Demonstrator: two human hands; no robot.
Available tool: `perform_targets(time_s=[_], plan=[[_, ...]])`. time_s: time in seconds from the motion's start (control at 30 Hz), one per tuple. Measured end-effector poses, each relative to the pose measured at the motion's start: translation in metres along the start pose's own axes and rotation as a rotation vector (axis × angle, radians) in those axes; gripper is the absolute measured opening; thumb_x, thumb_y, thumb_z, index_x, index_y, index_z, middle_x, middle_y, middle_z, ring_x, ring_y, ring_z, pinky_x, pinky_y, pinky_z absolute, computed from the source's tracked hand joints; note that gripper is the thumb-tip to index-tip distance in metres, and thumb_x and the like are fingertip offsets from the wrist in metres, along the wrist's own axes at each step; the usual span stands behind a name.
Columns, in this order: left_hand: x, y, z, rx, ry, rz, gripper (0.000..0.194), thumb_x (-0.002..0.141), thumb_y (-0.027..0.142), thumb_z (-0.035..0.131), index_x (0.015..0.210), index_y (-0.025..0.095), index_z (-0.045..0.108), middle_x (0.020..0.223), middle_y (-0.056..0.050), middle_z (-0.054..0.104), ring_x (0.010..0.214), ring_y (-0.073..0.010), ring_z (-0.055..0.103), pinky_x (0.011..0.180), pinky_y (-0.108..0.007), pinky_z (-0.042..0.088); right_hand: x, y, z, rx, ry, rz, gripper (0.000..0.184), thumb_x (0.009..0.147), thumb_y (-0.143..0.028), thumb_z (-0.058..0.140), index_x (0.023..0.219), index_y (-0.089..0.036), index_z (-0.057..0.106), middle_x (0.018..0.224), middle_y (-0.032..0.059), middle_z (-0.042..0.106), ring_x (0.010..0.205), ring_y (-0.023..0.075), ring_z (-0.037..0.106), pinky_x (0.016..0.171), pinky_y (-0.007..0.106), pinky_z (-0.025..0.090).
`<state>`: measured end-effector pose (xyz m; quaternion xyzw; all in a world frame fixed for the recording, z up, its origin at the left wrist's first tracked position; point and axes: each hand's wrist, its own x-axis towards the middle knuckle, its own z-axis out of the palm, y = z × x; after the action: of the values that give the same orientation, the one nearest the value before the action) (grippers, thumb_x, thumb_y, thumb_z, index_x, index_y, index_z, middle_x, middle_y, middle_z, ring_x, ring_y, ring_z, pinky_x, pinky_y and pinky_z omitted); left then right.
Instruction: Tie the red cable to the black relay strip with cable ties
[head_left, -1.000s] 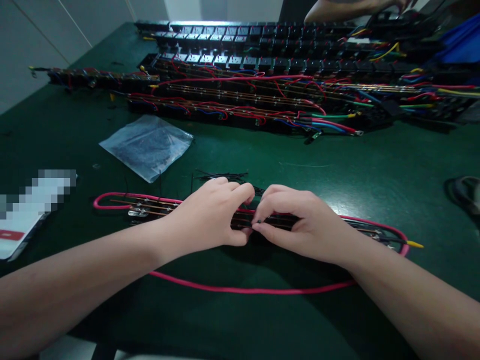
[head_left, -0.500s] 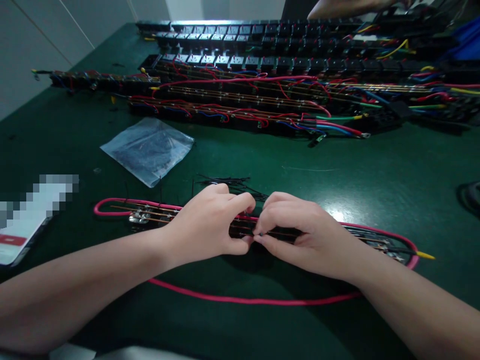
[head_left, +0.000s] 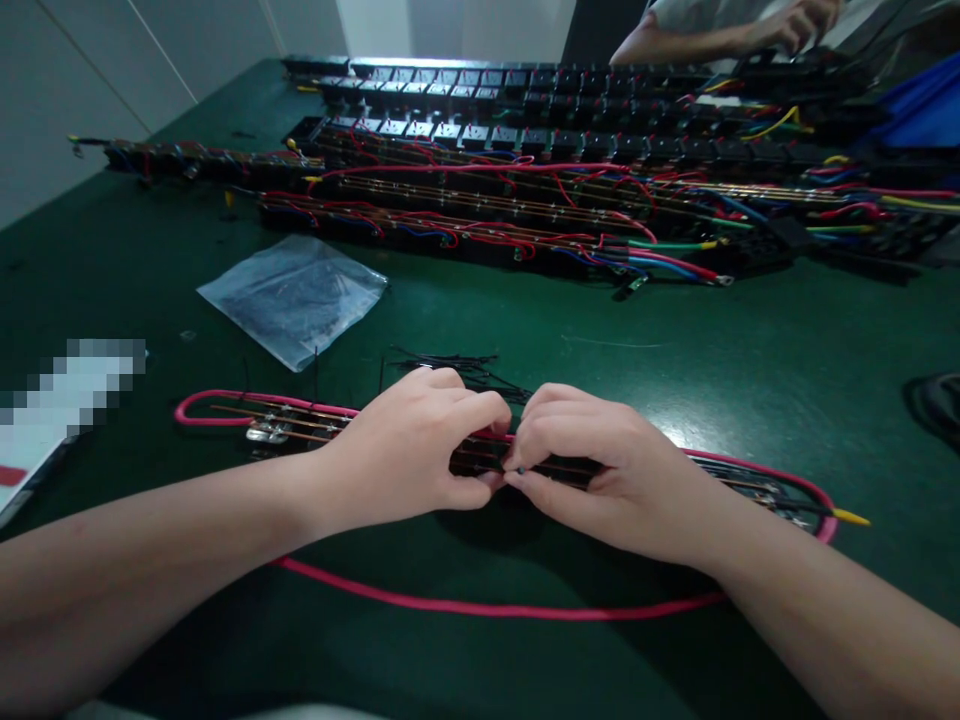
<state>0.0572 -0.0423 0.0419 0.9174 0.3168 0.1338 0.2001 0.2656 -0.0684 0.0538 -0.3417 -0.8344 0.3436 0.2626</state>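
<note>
In the head view, grips the copper-railed strip [head_left: 311, 427] between curled fingers and thumb of the left hand [head_left: 412, 440], pinching a tiny dark piece [head_left: 520, 471] in the right hand [head_left: 589, 450]. Laid beneath both hands, beside red cable [head_left: 525, 611], with black ties [head_left: 450, 361] beyond.

A clear plastic bag [head_left: 294, 302] is lying on the green table [head_left: 780, 350], and a flat, partly pixelated object [head_left: 64, 415] is resting at the left. Several wired black strips [head_left: 450, 132] are stretching across the far side, where a co-worker's hand [head_left: 806, 24] and something blue [head_left: 922, 100] are showing. A dark object [head_left: 937, 405] is sitting at the right edge.
</note>
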Motion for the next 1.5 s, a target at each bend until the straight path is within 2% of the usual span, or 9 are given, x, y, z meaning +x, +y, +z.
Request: perform_targets(time_s=[0.37, 0.6, 0.87, 1.0, 1.17, 1.5], plan=[[0.002, -0.004, -0.003, -0.134, -0.062, 0.015, 0.019, 0.081, 0.030, 0.069, 0.096, 0.023, 0.059, 0.096, 0.003, 0.067, 0.091, -0.0172, 0.058, 0.083, -0.032, 0.040, 0.000, 0.001, 0.002, -0.034, 0.022, 0.037, 0.012, 0.082, -0.008, 0.060, 0.076, -0.018, 0.063, 0.075, 0.0011, 0.065, 0.073, 0.0137, 0.058, 0.068, 0.026, 0.045], [0.002, -0.002, -0.004, -0.138, -0.049, 0.007, 0.021, 0.080, 0.026, 0.070, 0.094, 0.022, 0.055, 0.095, 0.003, 0.064, 0.093, -0.0177, 0.056, 0.084, -0.032, 0.041, 0.002, 0.002, 0.002, -0.106, 0.085, 0.165, 0.007, 0.081, -0.012, 0.062, 0.077, -0.018, 0.063, 0.077, 0.0012, 0.065, 0.073, 0.0140, 0.060, 0.065, 0.026, 0.045], [0.001, 0.004, -0.008, -0.147, -0.060, -0.091, 0.034, 0.079, 0.028, 0.070, 0.105, 0.022, 0.049, 0.100, 0.001, 0.064, 0.092, -0.0188, 0.060, 0.080, -0.033, 0.044, 0.002, 0.005, 0.002, -0.025, 0.111, 0.300, 0.002, 0.084, -0.020, 0.062, 0.084, -0.020, 0.064, 0.076, -0.0013, 0.064, 0.068, 0.0128, 0.059, 0.061, 0.025, 0.045], [0.001, 0.005, -0.008, -0.167, -0.052, -0.094, 0.039, 0.078, 0.026, 0.072, 0.108, 0.023, 0.047, 0.101, 0.002, 0.063, 0.094, -0.0179, 0.061, 0.079, -0.031, 0.045, -0.001, 0.008, 0.002, 0.002, 0.116, 0.350, 0.003, 0.085, -0.024, 0.062, 0.086, -0.021, 0.064, 0.079, -0.0014, 0.065, 0.069, 0.0128, 0.059, 0.060, 0.026, 0.046], [0.000, 0.004, -0.008, -0.144, -0.039, -0.075, 0.040, 0.078, 0.026, 0.072, 0.109, 0.024, 0.046, 0.102, 0.001, 0.063, 0.095, -0.0183, 0.062, 0.081, -0.032, 0.046, -0.001, 0.011, 0.004, 0.033, 0.131, 0.378, 0.005, 0.084, -0.024, 0.063, 0.089, -0.022, 0.062, 0.085, -0.0007, 0.065, 0.072, 0.0142, 0.060, 0.061, 0.028, 0.048], [0.000, 0.004, -0.008, -0.164, -0.061, -0.077, 0.039, 0.080, 0.026, 0.070, 0.110, 0.024, 0.046, 0.105, 0.001, 0.063, 0.098, -0.0185, 0.062, 0.083, -0.033, 0.047, 0.002, 0.012, 0.004, 0.116, 0.160, 0.396, 0.010, 0.079, -0.019, 0.066, 0.089, -0.022, 0.063, 0.085, -0.0007, 0.067, 0.073, 0.0145, 0.062, 0.065, 0.028, 0.051]])
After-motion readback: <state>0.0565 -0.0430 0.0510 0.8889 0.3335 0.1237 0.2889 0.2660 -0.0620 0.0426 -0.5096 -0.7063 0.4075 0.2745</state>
